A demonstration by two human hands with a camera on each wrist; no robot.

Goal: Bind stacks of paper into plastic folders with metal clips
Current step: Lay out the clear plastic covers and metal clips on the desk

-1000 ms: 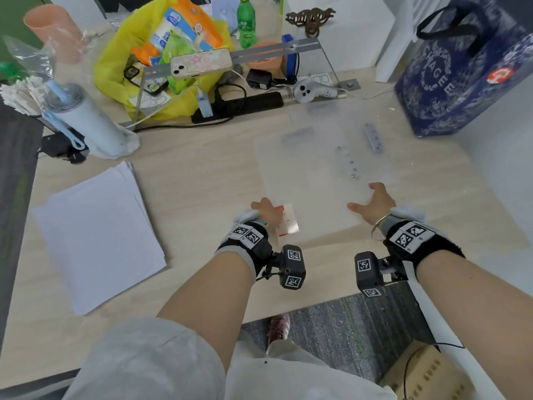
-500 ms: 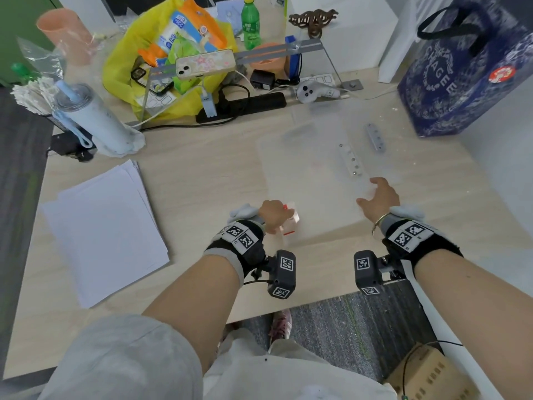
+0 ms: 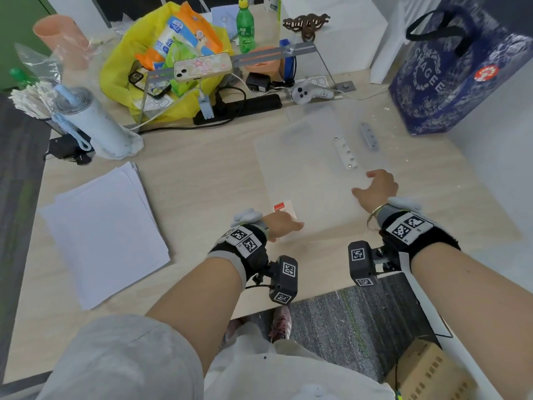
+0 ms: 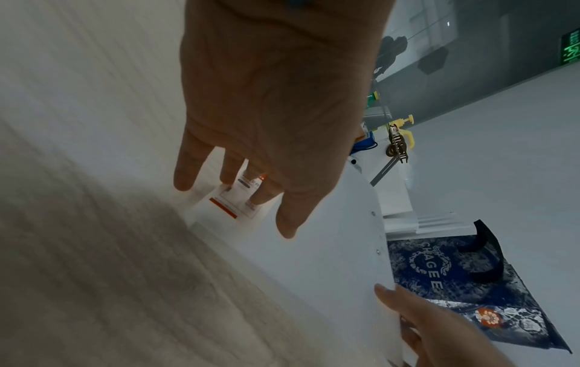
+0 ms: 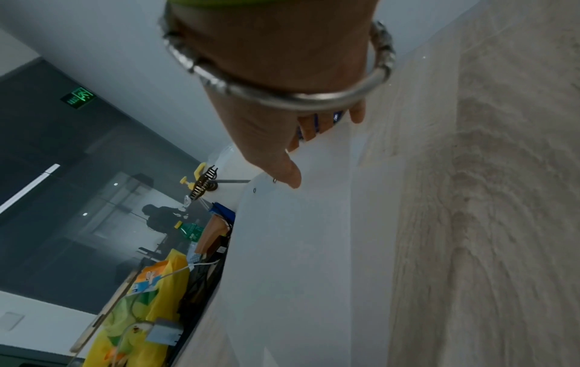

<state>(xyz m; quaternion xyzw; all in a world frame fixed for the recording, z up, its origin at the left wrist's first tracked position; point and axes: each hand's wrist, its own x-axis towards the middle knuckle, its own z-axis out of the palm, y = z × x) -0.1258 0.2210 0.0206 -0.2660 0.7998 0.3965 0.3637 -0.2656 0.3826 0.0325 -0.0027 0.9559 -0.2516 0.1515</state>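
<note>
Light wooden desk (image 3: pixel 202 174): we note the translucent plastic folder (image 3: pixel 305 174) lying flat, right of centre. Left hand (image 3: pixel 281 225), fingers straight, sits over its near-left corner. Right hand (image 3: pixel 375 189) pinches a folder sheet's edge. The white paper stack (image 3: pixel 106 226) lies well apart, to the left.

Fig.: my worn rig. Black wrist straps (image 3: pixel 242 241) with white square-code tags; black tagged camera blocks (image 3: pixel 284 280); grey sleeve (image 3: pixel 121 359); metal bangle (image 5: pixel 282 99), right wrist.

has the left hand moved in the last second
Yes: the left hand has slid back toward the person, from the left of the red-and-white label to its near side.
</note>
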